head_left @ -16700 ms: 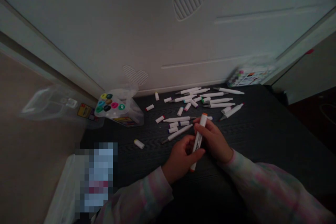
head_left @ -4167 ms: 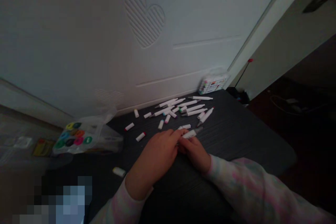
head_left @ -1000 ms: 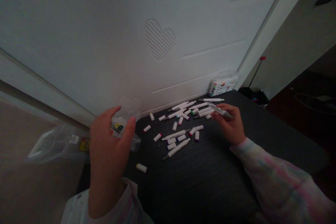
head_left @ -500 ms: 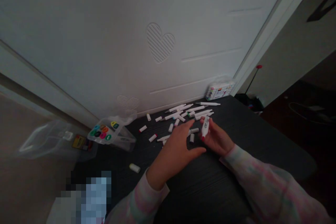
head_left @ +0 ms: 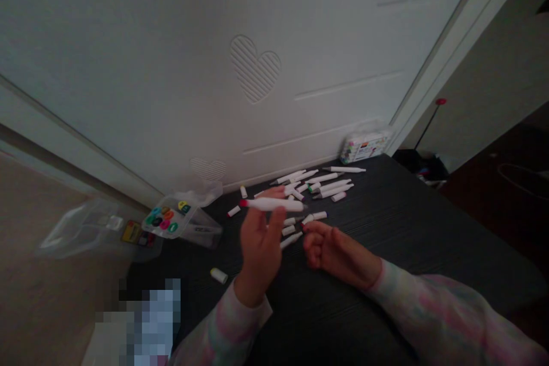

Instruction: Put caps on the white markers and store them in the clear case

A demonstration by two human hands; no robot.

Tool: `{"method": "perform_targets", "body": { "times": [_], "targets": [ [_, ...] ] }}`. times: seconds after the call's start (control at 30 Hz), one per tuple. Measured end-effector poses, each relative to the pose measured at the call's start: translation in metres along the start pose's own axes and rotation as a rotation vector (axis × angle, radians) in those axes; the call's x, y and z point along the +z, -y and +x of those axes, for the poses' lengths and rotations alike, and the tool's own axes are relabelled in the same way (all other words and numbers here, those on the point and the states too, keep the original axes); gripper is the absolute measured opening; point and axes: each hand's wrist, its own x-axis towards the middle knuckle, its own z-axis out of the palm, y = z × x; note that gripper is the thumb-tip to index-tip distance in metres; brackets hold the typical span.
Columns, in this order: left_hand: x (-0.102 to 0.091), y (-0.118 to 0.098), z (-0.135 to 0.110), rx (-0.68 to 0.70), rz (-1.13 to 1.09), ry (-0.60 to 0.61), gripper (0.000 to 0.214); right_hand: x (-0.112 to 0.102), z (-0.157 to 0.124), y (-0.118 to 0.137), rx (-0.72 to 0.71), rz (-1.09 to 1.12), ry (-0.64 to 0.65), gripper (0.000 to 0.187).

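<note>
My left hand (head_left: pixel 259 243) is raised over the dark table (head_left: pixel 386 251) and pinches a white marker (head_left: pixel 271 204) held level, its red cap end pointing left. My right hand (head_left: pixel 337 251) rests on the table just to the right, fingers curled in, with nothing visible in it. Several white markers and loose caps (head_left: pixel 319 183) lie scattered beyond both hands, near the wall. A clear tilted case of markers with coloured cap ends (head_left: pixel 167 218) sits to the left of my left hand.
A second clear box of markers (head_left: pixel 363 146) stands at the table's far right corner against the white panel with heart shapes (head_left: pixel 255 68). A single pale cap (head_left: pixel 218 275) lies alone near the left front. A clear lid (head_left: pixel 81 229) lies at far left.
The red-capped marker has passed from my right hand to my left, which lifted it and turned it level. My right hand has dropped to the table and curled.
</note>
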Motion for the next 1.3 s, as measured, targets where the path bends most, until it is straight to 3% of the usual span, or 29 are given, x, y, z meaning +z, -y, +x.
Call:
{"method": "perform_targets", "body": {
  "times": [0.07,0.17,0.3,0.37,0.4,0.5,0.53,0.63,0.87,1.03,1.2,1.3],
  "targets": [
    [-0.015,-0.011,0.013,-0.019,-0.197,-0.230,0.022,0.004,-0.002,-0.004,0.075,-0.163,0.025,0.037],
    [-0.029,-0.023,0.023,-0.147,-0.492,-0.338,0.021,0.005,0.003,-0.006,0.064,-0.437,-0.091,0.025],
    [-0.023,-0.016,0.005,-0.508,-0.509,-0.209,0.026,-0.009,0.012,0.011,-0.171,-0.738,-0.380,0.018],
    [-0.013,-0.005,-0.015,-0.689,-0.456,-0.105,0.030,-0.021,0.013,0.027,-0.380,-1.084,-0.550,0.017],
    [-0.008,0.002,-0.026,-0.735,-0.427,-0.074,0.032,-0.028,0.013,0.034,-0.442,-1.156,-0.623,0.016],
    [0.003,0.021,-0.054,-0.854,-0.384,0.085,0.035,-0.047,0.011,0.053,-0.537,-1.363,-0.747,0.016],
    [0.004,0.026,-0.060,-0.889,-0.383,0.110,0.036,-0.053,0.010,0.056,-0.550,-1.657,-0.776,0.021],
    [0.003,0.037,-0.072,-0.936,-0.405,0.094,0.037,-0.066,0.011,0.059,-0.496,-1.881,-0.769,0.024],
    [-0.009,0.046,-0.072,-0.924,-0.522,0.095,0.035,-0.078,0.011,0.055,-0.393,-2.062,-0.669,0.022],
    [-0.012,0.049,-0.069,-0.943,-0.609,0.175,0.028,-0.079,0.008,0.056,-0.362,-2.083,-0.626,0.020],
    [-0.013,0.050,-0.070,-0.925,-0.650,0.177,0.028,-0.061,0.008,0.050,-0.469,-1.891,-0.664,0.022],
    [-0.015,0.050,-0.068,-0.902,-0.653,0.169,0.025,-0.044,0.008,0.038,-0.513,-1.839,-0.620,0.026]
  ]
}}
